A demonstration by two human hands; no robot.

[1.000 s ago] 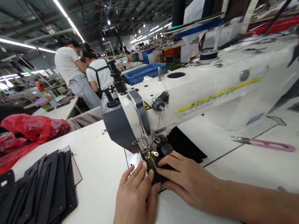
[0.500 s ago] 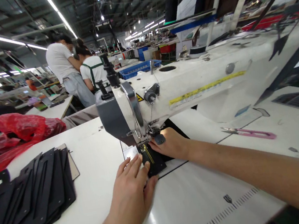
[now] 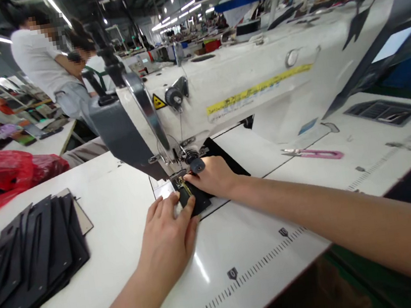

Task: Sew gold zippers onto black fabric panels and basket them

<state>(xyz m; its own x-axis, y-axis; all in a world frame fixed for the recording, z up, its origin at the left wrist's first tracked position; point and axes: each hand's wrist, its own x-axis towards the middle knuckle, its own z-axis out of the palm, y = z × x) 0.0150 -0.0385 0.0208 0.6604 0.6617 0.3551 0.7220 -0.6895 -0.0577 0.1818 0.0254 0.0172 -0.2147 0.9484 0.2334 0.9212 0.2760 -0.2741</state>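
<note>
Under the presser foot of a white sewing machine (image 3: 263, 77) lies a black panel (image 3: 201, 205), with a short gold-toothed zipper (image 3: 186, 188) showing in its surface. My left hand (image 3: 166, 228) rests palm-down at the near left of the panel, its fingers stretched out and the fingertips touching the panel by the zipper. Close to the right of the needle area, my right hand (image 3: 214, 175) has its fingers curled at the panel's edge. Its fingertips are partly hidden by the machine's knob. More black material (image 3: 226, 156) extends behind that hand.
A pile of black slotted panels (image 3: 33, 260) lies on the left of the white table (image 3: 255, 238). Pink thread snips (image 3: 314, 153) lie to the right. Red plastic (image 3: 6, 177) is at the far left edge. Two people in white tops stand beyond the machine.
The camera view has shifted, so the machine and table appear further left and higher. Both hands stay at the black panel by the needle, with little visible movement against it.
</note>
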